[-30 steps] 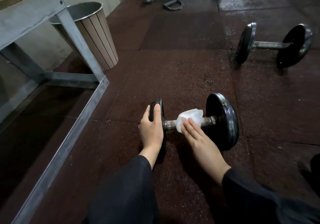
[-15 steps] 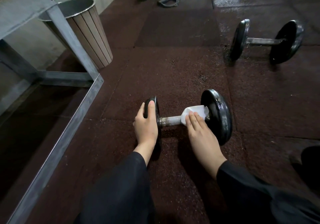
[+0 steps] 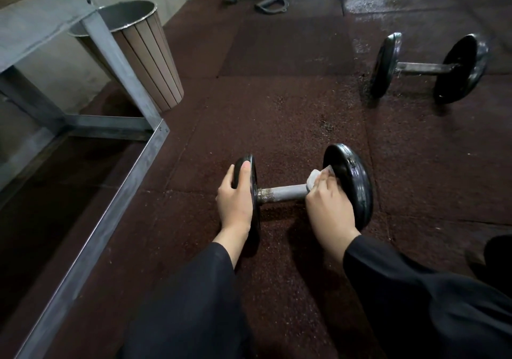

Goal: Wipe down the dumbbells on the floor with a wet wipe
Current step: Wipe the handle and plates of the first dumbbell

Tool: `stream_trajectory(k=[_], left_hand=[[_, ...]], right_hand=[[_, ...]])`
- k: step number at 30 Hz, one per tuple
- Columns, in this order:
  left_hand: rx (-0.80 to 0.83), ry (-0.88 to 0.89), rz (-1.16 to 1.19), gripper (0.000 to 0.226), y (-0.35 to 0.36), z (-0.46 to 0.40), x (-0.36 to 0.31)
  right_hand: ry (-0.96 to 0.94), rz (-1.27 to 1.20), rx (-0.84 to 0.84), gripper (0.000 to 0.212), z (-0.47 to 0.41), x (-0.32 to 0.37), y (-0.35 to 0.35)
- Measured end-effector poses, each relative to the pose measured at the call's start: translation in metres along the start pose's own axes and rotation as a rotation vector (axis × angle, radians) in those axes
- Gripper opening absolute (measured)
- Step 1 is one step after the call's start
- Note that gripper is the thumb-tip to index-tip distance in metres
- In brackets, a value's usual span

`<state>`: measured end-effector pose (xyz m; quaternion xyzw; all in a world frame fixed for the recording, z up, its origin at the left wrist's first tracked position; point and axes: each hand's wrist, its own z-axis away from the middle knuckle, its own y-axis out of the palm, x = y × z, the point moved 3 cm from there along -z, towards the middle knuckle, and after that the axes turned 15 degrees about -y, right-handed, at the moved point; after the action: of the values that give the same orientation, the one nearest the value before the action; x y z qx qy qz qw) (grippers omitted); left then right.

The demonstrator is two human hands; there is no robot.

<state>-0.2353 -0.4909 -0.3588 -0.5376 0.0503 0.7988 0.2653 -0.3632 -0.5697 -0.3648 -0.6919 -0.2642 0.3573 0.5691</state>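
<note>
We have the near dumbbell [image 3: 302, 189] lying on the rubber floor [image 3: 277, 103] in front of us. Our left hand [image 3: 235, 200] steadies its left plate [image 3: 248, 181], fingers curled over the rim and thumb on top. Our right hand [image 3: 328, 206] pinches the wet wipe [image 3: 318, 177] around the bar's right end, against the inner face of the right plate [image 3: 352, 181]. To do this well, we judge we should keep the plate braced so nothing rolls, wrap the wipe fully round the bar, and work into the corner and the rusty patch near the left collar. The second dumbbell [image 3: 426, 67] waits well apart, far right. The floor looks grainy and damp in places; a slatted bin [image 3: 144, 62] and a grey metal frame [image 3: 110, 198] stand left.
</note>
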Motion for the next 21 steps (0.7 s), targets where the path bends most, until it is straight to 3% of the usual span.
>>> stream_trajectory(k=[4, 7, 9, 21], left_hand=[[-0.012, 0.095, 0.055, 0.06, -0.006, 0.015, 0.003], [0.002, 0.233, -0.132, 0.092, -0.011, 0.035, 0.014], [0.005, 0.264, -0.253, 0.1, -0.012, 0.044, 0.029], [-0.027, 0.146, -0.525, 0.083, -0.017, 0.044, 0.017]], right_hand=[[0.001, -0.017, -0.004, 0.048, 0.004, 0.003, 0.0], [0.012, -0.02, -0.029, 0.048, 0.004, 0.003, -0.002], [0.006, -0.026, -0.024, 0.049, 0.003, 0.002, -0.001], [-0.038, 0.03, 0.01, 0.05, 0.006, 0.002, -0.002]])
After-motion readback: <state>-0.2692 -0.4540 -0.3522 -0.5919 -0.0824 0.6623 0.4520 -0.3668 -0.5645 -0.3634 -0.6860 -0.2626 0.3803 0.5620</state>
